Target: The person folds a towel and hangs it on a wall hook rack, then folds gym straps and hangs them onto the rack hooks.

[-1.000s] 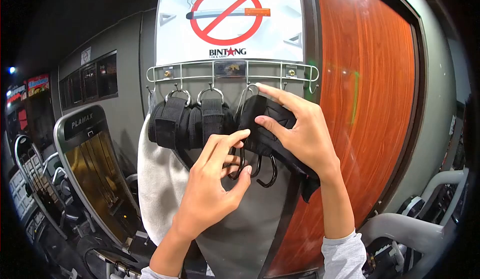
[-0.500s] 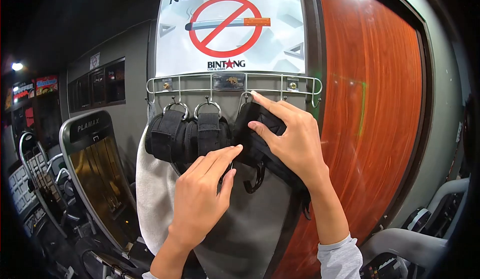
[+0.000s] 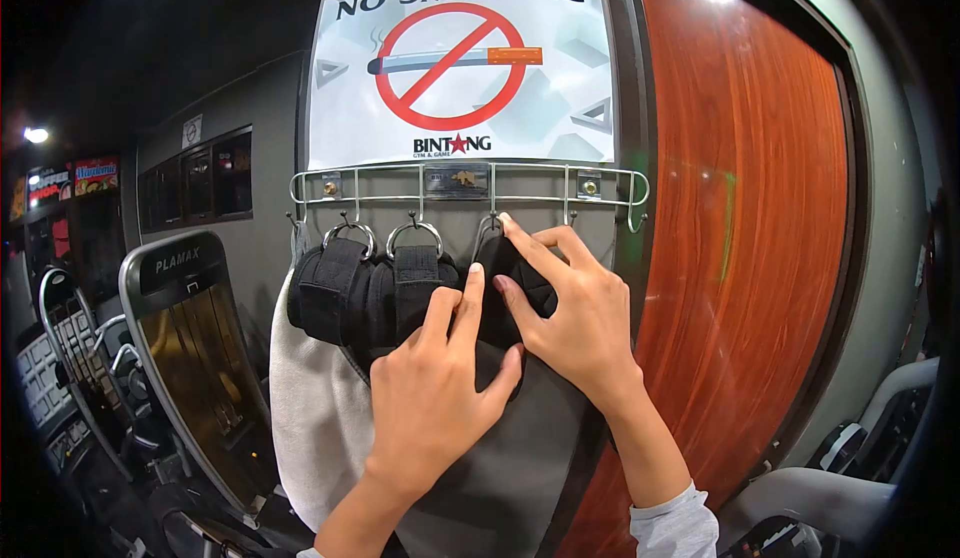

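Below a wire hook rack, my right hand grips a black padded strap with a metal ring at its top. The index fingertip presses beside the ring, right at a hook; whether the ring sits on that hook I cannot tell. Lower down, my left hand holds the same strap, its index finger raised along the front and its thumb at the right edge. Two black cuffs, a left one and a middle one, hang by metal rings from neighbouring hooks.
A white towel hangs under the left cuff. Above the rack is a no-smoking sign. A reddish wooden door stands to the right. Gym machines fill the left side, and grey padded equipment is at lower right.
The strap has turned more upright, and the black hook-shaped piece below it is now hidden. My left hand has moved up and right against the strap, with its index finger raised.
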`<action>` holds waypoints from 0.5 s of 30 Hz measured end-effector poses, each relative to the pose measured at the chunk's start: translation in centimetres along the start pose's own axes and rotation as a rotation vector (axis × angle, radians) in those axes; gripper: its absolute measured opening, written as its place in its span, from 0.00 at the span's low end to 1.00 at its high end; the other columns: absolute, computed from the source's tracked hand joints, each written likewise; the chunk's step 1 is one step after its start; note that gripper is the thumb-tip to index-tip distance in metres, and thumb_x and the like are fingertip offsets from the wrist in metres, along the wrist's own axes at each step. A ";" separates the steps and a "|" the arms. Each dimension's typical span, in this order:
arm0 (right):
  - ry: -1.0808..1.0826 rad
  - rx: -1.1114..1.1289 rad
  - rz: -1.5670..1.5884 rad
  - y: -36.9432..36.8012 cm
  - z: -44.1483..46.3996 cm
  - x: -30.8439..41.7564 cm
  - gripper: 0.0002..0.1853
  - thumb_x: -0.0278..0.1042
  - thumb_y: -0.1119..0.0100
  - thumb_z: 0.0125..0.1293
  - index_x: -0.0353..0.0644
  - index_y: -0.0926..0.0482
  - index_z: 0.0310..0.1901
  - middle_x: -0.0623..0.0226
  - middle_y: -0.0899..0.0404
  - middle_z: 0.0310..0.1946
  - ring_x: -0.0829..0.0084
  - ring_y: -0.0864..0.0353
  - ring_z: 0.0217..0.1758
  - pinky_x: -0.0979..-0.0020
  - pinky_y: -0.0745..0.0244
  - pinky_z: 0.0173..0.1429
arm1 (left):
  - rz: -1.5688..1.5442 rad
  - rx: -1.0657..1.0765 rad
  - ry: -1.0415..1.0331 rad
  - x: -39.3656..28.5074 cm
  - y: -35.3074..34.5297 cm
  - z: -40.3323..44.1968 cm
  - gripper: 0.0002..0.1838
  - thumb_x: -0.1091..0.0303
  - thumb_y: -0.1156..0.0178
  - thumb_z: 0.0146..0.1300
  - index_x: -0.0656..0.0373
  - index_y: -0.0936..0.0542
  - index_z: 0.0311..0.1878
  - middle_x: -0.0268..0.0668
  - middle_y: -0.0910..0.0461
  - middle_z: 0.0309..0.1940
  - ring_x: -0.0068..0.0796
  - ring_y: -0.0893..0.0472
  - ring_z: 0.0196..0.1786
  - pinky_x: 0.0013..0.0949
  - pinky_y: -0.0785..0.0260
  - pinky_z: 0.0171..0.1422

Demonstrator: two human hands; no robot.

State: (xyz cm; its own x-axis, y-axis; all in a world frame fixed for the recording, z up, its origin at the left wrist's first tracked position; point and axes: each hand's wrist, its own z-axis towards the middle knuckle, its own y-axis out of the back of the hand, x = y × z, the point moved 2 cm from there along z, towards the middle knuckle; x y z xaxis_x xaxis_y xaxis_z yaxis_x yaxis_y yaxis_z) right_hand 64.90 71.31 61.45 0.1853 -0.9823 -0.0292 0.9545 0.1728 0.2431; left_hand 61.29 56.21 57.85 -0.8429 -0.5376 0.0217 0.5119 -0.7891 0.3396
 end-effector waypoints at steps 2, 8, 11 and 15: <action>-0.004 0.009 -0.018 0.0 -0.3 0.2 0.26 0.41 0.30 0.64 0.52 0.19 0.65 0.71 0.20 0.44 0.66 0.18 0.28 0.65 0.25 0.30 | 0.012 -0.002 0.008 -0.2 -0.2 -0.1 0.36 0.56 0.31 0.59 0.62 0.25 0.69 0.33 0.25 0.45 0.30 0.15 0.33 0.34 0.24 0.29; 0.002 0.023 -0.088 -0.3 -1.3 0.4 0.27 0.40 0.31 0.65 0.53 0.20 0.66 0.70 0.24 0.47 0.67 0.20 0.39 0.65 0.26 0.31 | -0.075 -0.052 0.022 0.6 -0.5 -0.7 0.33 0.57 0.30 0.59 0.60 0.22 0.67 0.32 0.24 0.45 0.30 0.15 0.35 0.34 0.24 0.30; 0.010 -0.001 -0.114 -0.6 -2.0 0.6 0.27 0.39 0.31 0.64 0.52 0.20 0.66 0.69 0.26 0.49 0.65 0.24 0.49 0.63 0.25 0.40 | -0.108 -0.060 0.040 0.6 -0.2 -1.1 0.33 0.58 0.29 0.57 0.58 0.20 0.66 0.32 0.22 0.45 0.29 0.17 0.32 0.33 0.25 0.32; 0.016 -0.050 -0.110 -0.2 -3.5 1.3 0.27 0.37 0.31 0.62 0.51 0.19 0.65 0.67 0.26 0.56 0.61 0.29 0.61 0.58 0.31 0.61 | -0.151 -0.095 -0.006 1.2 0.3 -2.2 0.31 0.61 0.27 0.54 0.57 0.18 0.63 0.33 0.19 0.47 0.29 0.18 0.31 0.32 0.26 0.33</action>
State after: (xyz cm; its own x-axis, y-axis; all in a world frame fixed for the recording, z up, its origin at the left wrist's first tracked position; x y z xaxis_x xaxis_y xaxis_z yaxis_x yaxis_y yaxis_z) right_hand 65.78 70.27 57.93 0.0817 -0.9943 -0.0689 0.9797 0.0674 0.1890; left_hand 60.84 54.67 55.92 -0.9124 -0.4088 -0.0173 0.3921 -0.8856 0.2489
